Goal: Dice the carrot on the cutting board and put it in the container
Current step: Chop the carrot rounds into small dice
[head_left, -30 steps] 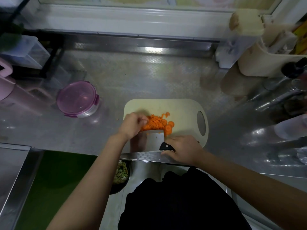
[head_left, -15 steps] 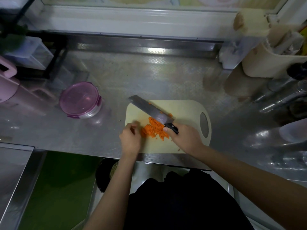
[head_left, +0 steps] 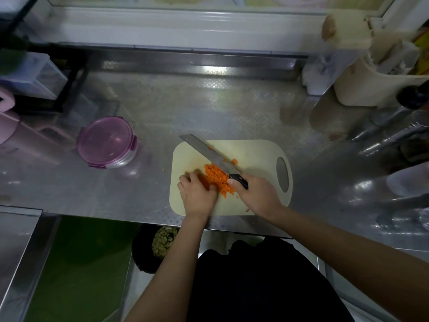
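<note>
A pile of chopped orange carrot [head_left: 218, 178] lies on the cream cutting board [head_left: 255, 152] near the counter's front edge. My right hand [head_left: 257, 194] grips the black handle of a cleaver [head_left: 210, 153], whose wide blade slants up and left across the board just behind the pile. My left hand [head_left: 197, 197] lies cupped against the left side of the carrot pile, its fingers blurred. One loose carrot piece [head_left: 235, 161] sits right of the blade. A round container with a purple lid [head_left: 106, 141] stands closed on the counter to the left of the board.
The steel counter [head_left: 209, 108] runs back to a window ledge. A pink jug [head_left: 9, 126] and a clear box [head_left: 34, 75] stand at the left; a cream utensil holder [head_left: 371, 89] and bottles [head_left: 394, 133] at the right. Below the counter edge a dark bowl [head_left: 162, 242] holds green scraps.
The cleaver lay flat at the board's near edge a second ago; it swung up to slant behind the carrot. My left hand slid from behind the pile to its left side.
</note>
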